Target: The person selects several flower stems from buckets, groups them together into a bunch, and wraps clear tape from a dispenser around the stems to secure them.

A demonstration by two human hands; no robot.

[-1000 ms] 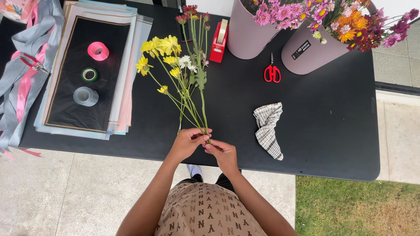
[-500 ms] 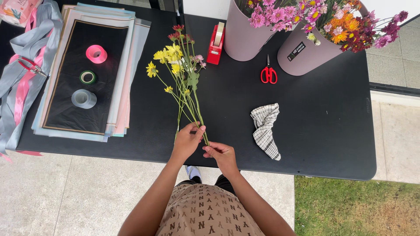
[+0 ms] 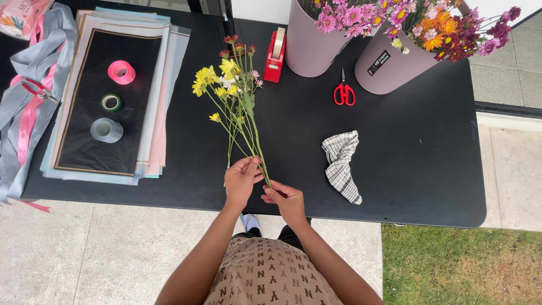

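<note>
Shifted slightly since half a second back: bunch of flowers now leaning a touch more upright across the black table, stems gathered lower toward the near edge, both hands drawn a little closer together. Left hand curled around the stems close to the near edge, fingers clasping them from the left side. Right hand just beside it and nearer the edge, fingertips pinched on the very ends of the stems. Yellow, white and dark red heads fanned out toward the middle of the table, pointing at the far edge. Checked cloth crumpled to the right of the hands, apart from them. Red scissors farther back, lying between two mauve buckets full of pink, orange and purple blooms at the far edge. Red tape dispenser just left of the nearer bucket. Stack of wrapping sheets toward the left edge, carrying a pink ribbon roll, a green roll and a clear tape roll. Grey and pink ribbons draped over the left edge.
</note>
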